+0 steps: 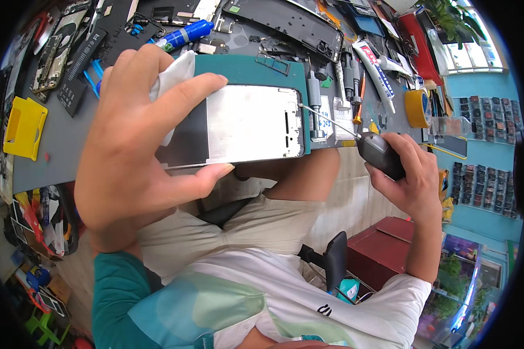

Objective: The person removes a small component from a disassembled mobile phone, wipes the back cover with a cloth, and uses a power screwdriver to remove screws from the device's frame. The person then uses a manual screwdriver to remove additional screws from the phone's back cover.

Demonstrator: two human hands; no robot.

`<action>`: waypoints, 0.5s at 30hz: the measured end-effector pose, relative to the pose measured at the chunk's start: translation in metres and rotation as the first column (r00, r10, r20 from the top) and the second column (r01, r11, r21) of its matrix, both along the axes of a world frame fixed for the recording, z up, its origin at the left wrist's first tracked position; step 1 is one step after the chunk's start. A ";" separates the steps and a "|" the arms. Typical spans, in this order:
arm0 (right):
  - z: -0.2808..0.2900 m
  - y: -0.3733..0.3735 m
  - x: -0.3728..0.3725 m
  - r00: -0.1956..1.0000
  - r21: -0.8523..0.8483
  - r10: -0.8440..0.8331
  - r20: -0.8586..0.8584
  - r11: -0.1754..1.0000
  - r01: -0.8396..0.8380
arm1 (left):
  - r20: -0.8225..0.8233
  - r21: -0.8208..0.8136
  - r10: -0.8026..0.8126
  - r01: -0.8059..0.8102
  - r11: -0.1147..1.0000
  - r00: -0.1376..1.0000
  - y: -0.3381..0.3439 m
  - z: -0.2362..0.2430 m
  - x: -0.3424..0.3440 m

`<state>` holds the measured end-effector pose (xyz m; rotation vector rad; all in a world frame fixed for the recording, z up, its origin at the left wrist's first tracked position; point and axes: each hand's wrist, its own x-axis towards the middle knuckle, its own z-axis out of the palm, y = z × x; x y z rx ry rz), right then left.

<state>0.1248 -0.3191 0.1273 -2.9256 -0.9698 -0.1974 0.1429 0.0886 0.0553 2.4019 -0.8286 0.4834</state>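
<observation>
1. Green mat (pixel 233 67): it shows past the far edge and right end of the phone frame (pixel 247 125). The frame's near edge appears above the lap, so a loosened grip could let it drop.
2. Left hand (pixel 125 134): spread wide across the frame, forefinger at its far edge, thumb at its near edge; squeezing too hard could flex it.
3. Right hand (pixel 412 168): curled around the dark handle of a slim-shafted tool (pixel 375 154), off the frame's right end; a slip could score the silver plate.
4. Tool tip: at the frame's right rim; heavy pressure might chip it.
5. Hidden: the frame's underside and left end; whether it rests on the mat is unclear.
6. White cloth (pixel 177 72): near the frame's far-left corner, partly covered by the left hand.
7. Tip contact: too small to confirm.
</observation>
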 end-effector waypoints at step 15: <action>-0.001 -0.007 0.001 0.996 0.136 -0.038 0.077 0.990 0.028 | -0.082 -0.028 0.044 -0.046 0.999 0.996 -0.004 0.005 -0.005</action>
